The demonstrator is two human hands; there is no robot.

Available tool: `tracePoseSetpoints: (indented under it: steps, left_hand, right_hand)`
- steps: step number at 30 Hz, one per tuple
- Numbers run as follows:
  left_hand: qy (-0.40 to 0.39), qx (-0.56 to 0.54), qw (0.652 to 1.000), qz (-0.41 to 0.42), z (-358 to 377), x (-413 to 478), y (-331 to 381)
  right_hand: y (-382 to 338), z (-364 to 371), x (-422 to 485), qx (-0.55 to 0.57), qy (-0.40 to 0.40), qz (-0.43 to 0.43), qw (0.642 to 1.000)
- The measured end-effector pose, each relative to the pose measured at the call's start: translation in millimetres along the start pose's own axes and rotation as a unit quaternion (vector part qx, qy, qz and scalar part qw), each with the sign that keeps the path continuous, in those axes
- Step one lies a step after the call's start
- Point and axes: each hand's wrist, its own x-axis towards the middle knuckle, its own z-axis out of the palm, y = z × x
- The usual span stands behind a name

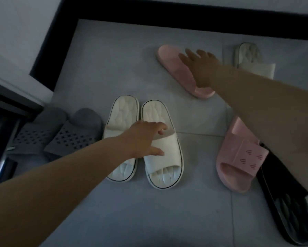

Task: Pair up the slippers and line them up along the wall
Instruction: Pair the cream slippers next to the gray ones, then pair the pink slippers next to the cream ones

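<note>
The left hand (144, 138) is gripping a white slipper (165, 154) by its strap, thumb on top and fingers curling over the edge. This slipper is lying on the tiled floor (114, 59) just beside its mate (121, 113). The right hand (201, 66) is resting, fingers spread, on the far pink slipper (169, 56) near the black skirting (167, 18). The near pink slipper (238, 157), lying against a black slipper (288, 211), is showing small striped triangle marks on its strap.

A home entryway; slippers (169, 155) scattered on tiled floor (167, 220).
</note>
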Motion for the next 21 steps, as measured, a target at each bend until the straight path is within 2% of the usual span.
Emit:
tracePoseSetpoints:
  steps: [3,7,10,12,15,18,21]
  left_hand:
    - [0.019,-0.089,0.995,-0.044,3.1,-3.5,-10.4]
    - [0.028,-0.127,0.989,-0.069,7.1,-6.4,-17.2]
    - [0.043,-0.115,0.990,-0.063,5.8,0.2,-9.8]
    - [0.090,-0.114,0.988,-0.044,2.5,8.4,-1.3]
    - [0.172,-0.116,0.978,-0.008,-0.1,24.2,16.6]
    - [0.141,-0.084,0.986,0.009,4.9,42.4,37.9]
    - [0.071,-0.043,0.996,0.027,16.5,54.9,55.2]
  right_hand:
    - [2.4,10.4,4.9,-0.055,0.004,-0.039,0.998]
    - [5.0,4.2,-8.1,-0.092,0.023,-0.080,0.992]
    - [9.4,-3.6,-35.4,-0.012,0.038,-0.065,0.997]
    - [7.0,-5.5,-61.4,0.044,0.027,-0.054,0.997]
    - [-10.8,7.3,-107.9,0.030,-0.020,-0.090,0.995]
    - [-13.8,18.9,-154.0,0.111,-0.094,-0.084,0.986]
    - [22.7,20.0,-190.9,0.234,-0.119,0.024,0.965]
